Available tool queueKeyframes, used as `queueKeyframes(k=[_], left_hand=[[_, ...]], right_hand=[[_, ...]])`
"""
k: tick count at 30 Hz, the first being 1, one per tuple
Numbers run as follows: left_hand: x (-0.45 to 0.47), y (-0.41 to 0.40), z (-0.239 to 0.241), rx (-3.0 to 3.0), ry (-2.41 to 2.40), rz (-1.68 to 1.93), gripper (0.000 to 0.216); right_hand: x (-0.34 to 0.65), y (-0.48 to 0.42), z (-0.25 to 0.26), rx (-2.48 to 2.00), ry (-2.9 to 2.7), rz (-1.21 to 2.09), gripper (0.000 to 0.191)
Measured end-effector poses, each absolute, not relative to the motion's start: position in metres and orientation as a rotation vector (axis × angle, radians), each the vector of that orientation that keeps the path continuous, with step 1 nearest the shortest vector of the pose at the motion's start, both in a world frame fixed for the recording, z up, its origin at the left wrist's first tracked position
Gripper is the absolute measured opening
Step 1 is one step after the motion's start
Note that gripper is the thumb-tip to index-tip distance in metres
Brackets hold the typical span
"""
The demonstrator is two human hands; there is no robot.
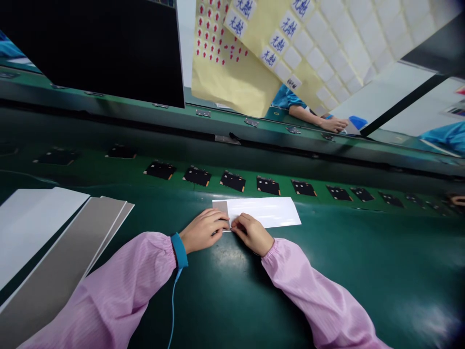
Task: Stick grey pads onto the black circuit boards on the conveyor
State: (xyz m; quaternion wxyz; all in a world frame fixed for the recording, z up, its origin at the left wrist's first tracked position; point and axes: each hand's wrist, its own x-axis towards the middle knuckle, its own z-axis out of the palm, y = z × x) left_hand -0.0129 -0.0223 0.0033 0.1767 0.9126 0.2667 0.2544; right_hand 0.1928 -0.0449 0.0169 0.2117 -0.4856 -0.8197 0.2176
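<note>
A white sheet (267, 211) with a bare grey left end (220, 205) lies on the green bench in front of me. My left hand (206, 230) rests over that grey end, its fingers laid out and slightly bent, with a blue band around the wrist. Fingertips of my right hand (251, 233) are pinched together at the sheet's near edge, beside the line where grey meets white. Whatever is between those fingertips is hidden or too small to name. The two hands are close together but apart.
Several black flat parts (232, 181) lie in a row on the green strip behind the sheet. Grey strips (65, 259) and white sheets (32, 218) lie to the left. Yellow label sheets (232, 82) and a dark panel (90, 48) hang above. Another person's hand (334, 125) is across the line.
</note>
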Motion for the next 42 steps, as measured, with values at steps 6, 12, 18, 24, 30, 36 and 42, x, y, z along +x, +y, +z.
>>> queueKeyframes(k=[6,12,18,24,30,36,42], left_hand=[[-0.013,-0.022,0.006,2.59,0.753,0.734,0.024],[-0.013,-0.023,0.007,2.58,0.752,0.74,0.025],[-0.014,-0.023,0.008,2.565,0.751,0.735,0.025],[-0.015,-0.023,0.006,2.562,0.746,0.74,0.025],[-0.014,-0.022,0.005,2.56,0.749,0.733,0.024],[-0.014,-0.022,0.006,2.559,0.741,0.717,0.024],[-0.014,-0.022,0.007,2.554,0.743,0.725,0.024]], right_hand=[[0.185,-0.05,0.015,-1.395,-2.302,0.558,0.01],[0.196,-0.029,0.029,-1.331,-2.273,0.476,0.012],[0.223,0.071,0.037,-1.812,-1.876,0.393,0.01],[0.233,0.115,0.022,-2.141,-1.876,0.402,0.013],[0.248,0.115,0.016,-2.184,-1.853,0.407,0.015],[0.253,0.111,0.019,-2.223,-1.861,0.322,0.013],[0.257,0.082,0.016,-2.056,-1.988,0.033,0.025]])
